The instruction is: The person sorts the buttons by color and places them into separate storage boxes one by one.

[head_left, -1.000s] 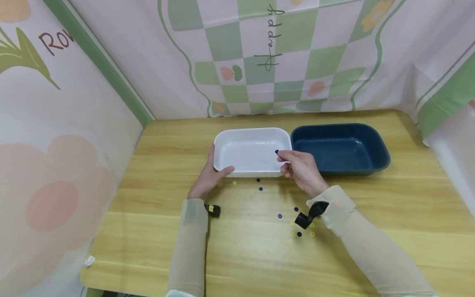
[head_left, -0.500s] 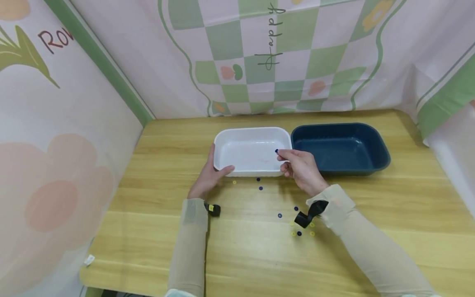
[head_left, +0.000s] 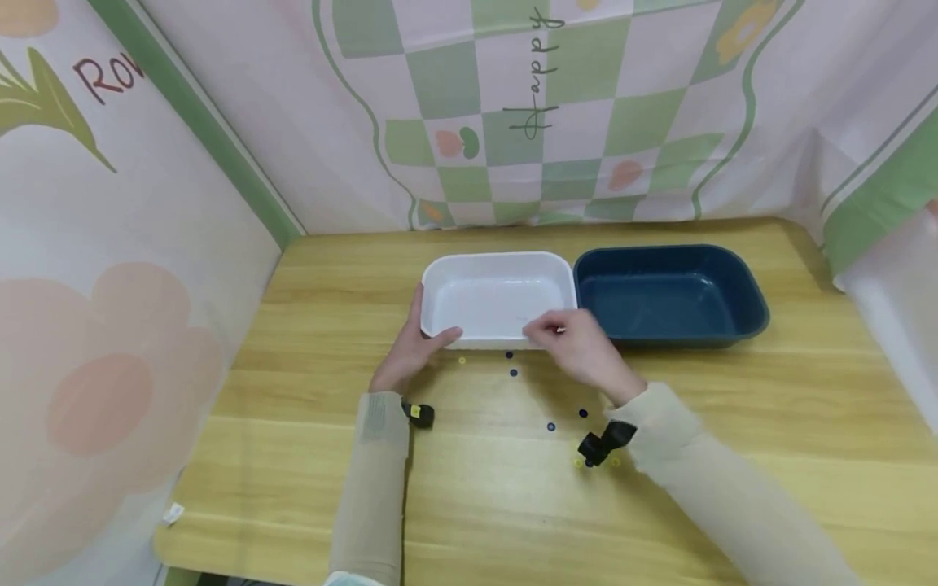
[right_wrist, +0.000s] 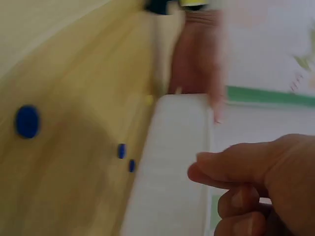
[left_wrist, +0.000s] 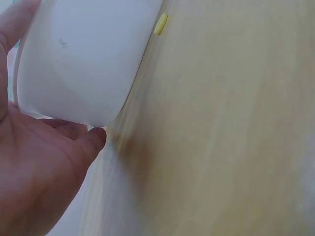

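Note:
A white rectangular basin (head_left: 479, 305) stands toward the back of the table. My left hand (head_left: 409, 346) holds its left end, thumb over the front rim; the left wrist view shows the palm against the wall. My right hand (head_left: 582, 350) is at the front right rim, thumb and index finger pinched together. The small blue button seen there earlier is now hidden by the fingers. In front of the basin lie a yellow button (head_left: 462, 360) and two blue buttons (head_left: 514, 373). In the right wrist view, a larger-looking blue button (right_wrist: 27, 121) lies nearer the camera.
A dark blue basin (head_left: 659, 309) stands right beside the white one. More blue buttons (head_left: 551, 426) and yellow buttons (head_left: 615, 462) lie nearer me, some partly behind the right wrist camera (head_left: 593, 449). Printed cloth (head_left: 513, 163) hangs along the table's back edge.
My right hand has moved slightly left and down and turned its back upward. The blue button at its fingertips has gone out of sight. My left hand has stayed on the basin.

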Motion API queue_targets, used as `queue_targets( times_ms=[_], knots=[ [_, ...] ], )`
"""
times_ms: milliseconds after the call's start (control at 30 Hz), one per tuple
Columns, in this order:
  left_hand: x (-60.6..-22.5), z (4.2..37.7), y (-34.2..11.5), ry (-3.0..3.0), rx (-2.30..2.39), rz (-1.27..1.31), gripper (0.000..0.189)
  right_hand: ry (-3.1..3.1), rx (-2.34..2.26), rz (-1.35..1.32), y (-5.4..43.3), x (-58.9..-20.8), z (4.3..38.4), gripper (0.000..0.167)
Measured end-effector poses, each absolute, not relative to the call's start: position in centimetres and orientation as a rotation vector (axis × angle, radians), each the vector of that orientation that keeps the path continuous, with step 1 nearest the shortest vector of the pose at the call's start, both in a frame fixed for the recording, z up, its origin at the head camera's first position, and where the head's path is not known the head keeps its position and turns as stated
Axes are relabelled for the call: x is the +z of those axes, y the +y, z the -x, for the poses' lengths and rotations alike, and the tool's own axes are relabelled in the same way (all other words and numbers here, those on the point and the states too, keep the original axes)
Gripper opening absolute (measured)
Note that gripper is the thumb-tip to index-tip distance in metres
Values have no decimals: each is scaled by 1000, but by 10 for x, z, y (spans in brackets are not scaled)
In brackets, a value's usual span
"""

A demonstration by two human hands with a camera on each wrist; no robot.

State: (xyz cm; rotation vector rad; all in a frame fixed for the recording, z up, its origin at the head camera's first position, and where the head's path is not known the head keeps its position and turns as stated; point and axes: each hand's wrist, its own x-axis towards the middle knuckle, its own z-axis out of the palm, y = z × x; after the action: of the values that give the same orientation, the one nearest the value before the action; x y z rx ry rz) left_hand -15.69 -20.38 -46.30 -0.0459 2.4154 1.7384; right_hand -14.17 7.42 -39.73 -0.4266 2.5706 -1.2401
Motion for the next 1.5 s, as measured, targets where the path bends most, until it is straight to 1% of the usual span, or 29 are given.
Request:
queue_targets(
  times_ms=[67,133,200,300,500,667,967,1267,1500],
  knots=[
    [-463,157,-204,2419,1743,41,111,2797,-821,767,65,-403,133,16],
    [-464,157,-205,2430,1734,29,110,2899,-485,986,57,-411,126,15],
    [-466,157,-205,2432,1725,8,110,2941,-267,1067,53,-421,123,19],
    [-467,157,-205,2417,1737,4,110,2977,-80,1122,49,-433,122,22],
    [-465,156,-204,2407,1755,10,111,3072,102,1263,44,-442,121,20],
    [-463,156,-203,2402,1760,7,109,3076,202,1334,38,-441,118,19],
    [-464,158,-203,2376,1785,-21,110,3038,253,1349,31,-439,119,16],
    [-465,157,-203,2383,1798,-2,109,3020,277,1314,20,-441,120,19],
    [-467,158,-203,2364,1805,-37,109,2928,275,1245,26,-433,123,16]
  ],
)
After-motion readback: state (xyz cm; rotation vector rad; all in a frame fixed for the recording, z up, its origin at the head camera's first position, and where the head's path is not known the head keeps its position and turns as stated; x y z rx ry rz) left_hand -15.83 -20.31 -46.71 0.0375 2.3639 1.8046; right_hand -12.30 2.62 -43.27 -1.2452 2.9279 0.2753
